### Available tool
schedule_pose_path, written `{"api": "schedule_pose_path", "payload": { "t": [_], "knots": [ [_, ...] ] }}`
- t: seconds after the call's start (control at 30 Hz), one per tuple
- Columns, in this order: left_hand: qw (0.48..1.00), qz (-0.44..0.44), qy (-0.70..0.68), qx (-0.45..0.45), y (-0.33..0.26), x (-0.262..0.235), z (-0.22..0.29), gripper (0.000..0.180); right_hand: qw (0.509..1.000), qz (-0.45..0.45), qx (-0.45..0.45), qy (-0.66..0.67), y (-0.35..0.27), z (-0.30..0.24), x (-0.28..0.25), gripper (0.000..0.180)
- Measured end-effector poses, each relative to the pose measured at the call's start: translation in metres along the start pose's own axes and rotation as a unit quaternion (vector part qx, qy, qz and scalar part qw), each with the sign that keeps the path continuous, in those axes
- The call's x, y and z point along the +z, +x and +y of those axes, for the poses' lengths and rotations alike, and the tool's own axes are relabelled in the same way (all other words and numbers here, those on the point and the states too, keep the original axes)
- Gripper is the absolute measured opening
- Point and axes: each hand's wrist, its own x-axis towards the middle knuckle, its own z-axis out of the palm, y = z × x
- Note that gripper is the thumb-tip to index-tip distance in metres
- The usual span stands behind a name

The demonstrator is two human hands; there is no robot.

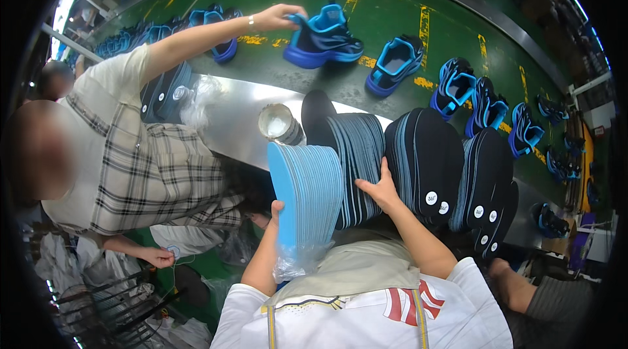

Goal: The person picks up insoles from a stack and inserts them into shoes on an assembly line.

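In front of my body a thick stack of light blue insoles (305, 185) stands on edge, its lower end in clear plastic wrap (297, 261). My left hand (277, 211) grips its left side, thumb up and the other fingers hidden. Directly to the right is a stack of dark insoles (353, 159) with grey-blue edges. My right hand (384, 191) clasps the right side of that stack, thumb spread over the edges and fingers pointing up. Further right stand more black insoles (428, 153) with round white stickers, apart from my hand.
A metal ledge (229, 110) holds an open can (278, 122) and runs beside a green conveyor (261, 68) carrying black-and-blue sneakers (396, 64). At left a co-worker's hand (288, 17) holds one sneaker (325, 38); the other hand (158, 257) is low, near thread. Another person's arm (513, 287) is at right.
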Motion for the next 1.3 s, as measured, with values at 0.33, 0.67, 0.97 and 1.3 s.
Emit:
{"api": "schedule_pose_path", "payload": {
  "t": [0.33,0.67,0.97,1.3],
  "knots": [
    [0.996,-0.088,-0.026,0.016,0.039,0.028,0.002,0.077,0.987,0.002,-0.008,0.161,-0.022,0.018,-0.010,0.071],
    [0.994,-0.057,-0.014,0.093,0.047,0.046,-0.002,0.076,0.967,-0.062,0.016,0.247,-0.002,0.015,-0.017,0.082],
    [0.996,-0.085,-0.017,0.032,0.069,0.066,-0.015,0.084,0.905,-0.003,0.135,0.403,-0.051,0.024,-0.040,0.069],
    [0.993,-0.099,-0.060,-0.013,0.058,0.091,-0.031,0.094,0.968,0.035,-0.218,-0.118,-0.115,-0.028,-0.102,0.030]
  ]
}}
